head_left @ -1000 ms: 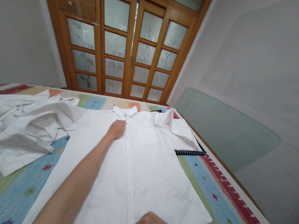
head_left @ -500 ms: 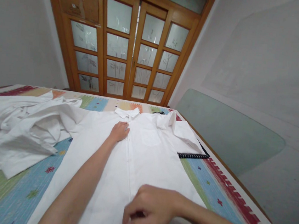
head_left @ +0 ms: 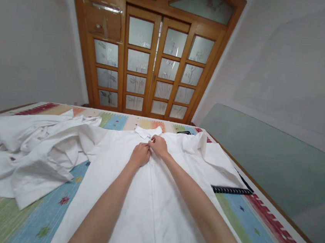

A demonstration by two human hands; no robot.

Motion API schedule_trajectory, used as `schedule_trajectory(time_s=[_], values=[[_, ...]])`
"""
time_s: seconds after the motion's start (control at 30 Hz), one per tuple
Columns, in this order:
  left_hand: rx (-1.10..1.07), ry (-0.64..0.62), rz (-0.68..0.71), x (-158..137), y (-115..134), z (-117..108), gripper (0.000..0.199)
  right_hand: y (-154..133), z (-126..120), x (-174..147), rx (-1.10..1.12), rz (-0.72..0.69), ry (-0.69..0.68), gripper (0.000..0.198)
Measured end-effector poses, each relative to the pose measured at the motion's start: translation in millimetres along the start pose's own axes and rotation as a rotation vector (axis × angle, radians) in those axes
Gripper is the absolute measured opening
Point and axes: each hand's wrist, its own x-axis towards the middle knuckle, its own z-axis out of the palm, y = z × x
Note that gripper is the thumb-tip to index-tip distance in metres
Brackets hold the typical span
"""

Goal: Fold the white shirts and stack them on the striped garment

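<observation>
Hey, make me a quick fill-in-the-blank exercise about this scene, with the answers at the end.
1. The bare left hand and bare right hand are together on the white button-front fabric shirt, just below its ____.
2. The rumpled heap of white cloth lies on the ____ side of the picture.
3. The flat black thing with a striped edge is partly covered by the shirt's ____.
4. The brown wooden doors hold panes of ____.

Missing words: collar; left; sleeve; glass.

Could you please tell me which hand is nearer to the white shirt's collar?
Right. The right hand is just below the collar; the left hand is farther down the white shirt, to the right hand's left.
</observation>
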Motion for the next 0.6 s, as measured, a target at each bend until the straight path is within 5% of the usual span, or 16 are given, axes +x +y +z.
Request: schedule_trajectory(time_s=[0.2,0.6], values=[[-0.001,0.021,-0.021,1.5,0.4,3.5,0.030,-1.9,28.2,32.7,-0.081,0.171,0.004,0.029],[-0.017,0.016,-0.036,2.3,1.5,3.4,0.027,0.5,32.6,49.4,-0.124,0.139,-0.068,0.036]])
